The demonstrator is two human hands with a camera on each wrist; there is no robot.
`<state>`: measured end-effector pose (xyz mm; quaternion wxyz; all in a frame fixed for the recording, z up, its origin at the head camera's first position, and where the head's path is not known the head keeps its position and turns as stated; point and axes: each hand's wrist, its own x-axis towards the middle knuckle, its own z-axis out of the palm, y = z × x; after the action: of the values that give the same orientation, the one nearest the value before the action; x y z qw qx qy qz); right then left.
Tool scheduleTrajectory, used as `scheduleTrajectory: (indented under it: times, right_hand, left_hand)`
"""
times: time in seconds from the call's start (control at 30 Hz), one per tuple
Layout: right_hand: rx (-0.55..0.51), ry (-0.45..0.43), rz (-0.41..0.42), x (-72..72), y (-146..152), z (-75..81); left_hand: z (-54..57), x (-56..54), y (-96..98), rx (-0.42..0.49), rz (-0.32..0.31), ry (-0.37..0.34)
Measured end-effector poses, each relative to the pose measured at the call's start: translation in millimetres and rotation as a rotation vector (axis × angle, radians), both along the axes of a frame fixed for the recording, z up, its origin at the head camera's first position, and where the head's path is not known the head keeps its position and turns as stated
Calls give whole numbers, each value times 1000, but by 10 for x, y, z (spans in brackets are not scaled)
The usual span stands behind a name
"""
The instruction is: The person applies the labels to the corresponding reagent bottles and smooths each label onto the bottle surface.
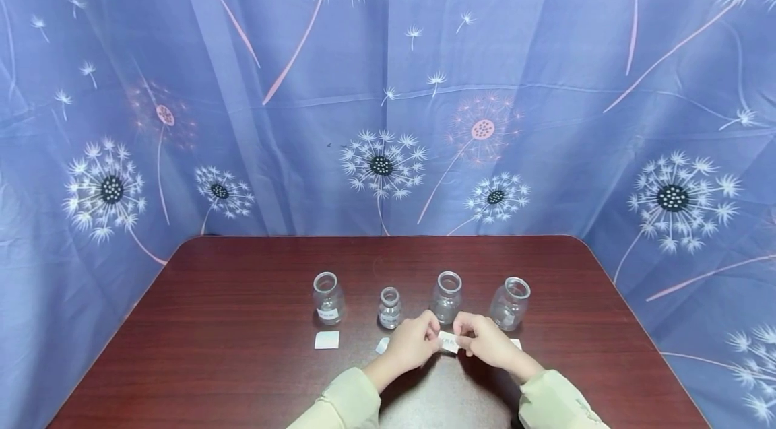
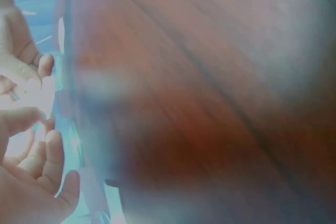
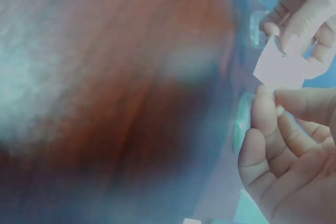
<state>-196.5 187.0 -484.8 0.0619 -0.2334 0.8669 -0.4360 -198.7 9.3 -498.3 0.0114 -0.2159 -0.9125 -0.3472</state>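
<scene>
Pinching a white label (image 1: 449, 342), both hands (image 1: 412, 343) (image 1: 487, 341) are near a glass jar (image 1: 446, 306).

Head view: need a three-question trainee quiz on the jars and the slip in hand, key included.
1. How many glass jars stand on the table?
2. True or false: the left hand and the right hand both pinch the same white slip.
3. Which jar is smallest?
A) leftmost
B) second from the left
C) rightmost

Key:
1. Four.
2. True.
3. B, the small jar.
</scene>
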Motion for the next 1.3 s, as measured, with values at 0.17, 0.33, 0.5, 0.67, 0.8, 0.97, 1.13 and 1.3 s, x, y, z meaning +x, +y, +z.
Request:
scheduleTrajectory:
  times: [0.17,0.33,0.5,0.67,0.8,0.97,1.13,1.3]
  right_hand:
    - [-139,-30,-45,-1,24,45]
    - [-293,-107,-105,16,12,54]
    - [-399,-197,-164,52,-29,37]
    - [-466,-278,-194,108,-77,6]
    - [-503,-309,-184,153,-113,-16]
    - [-523,-335,-162,184,-130,-49]
    - [-505,-329,-174,199,-133,-53]
    - [-492,-212,-276,194,-145,-4]
  left_hand:
    - [32,-18,8,197,7,-14]
    - [43,-8,19,331,26,-39]
    - [31,22,36,373,48,-56]
    - [26,52,47,409,44,-45]
    - [5,50,54,436,60,-40]
    - [-22,52,57,456,71,-52]
    - [-25,57,54,440,79,-51]
    - [-29,48,48,426,100,-43]
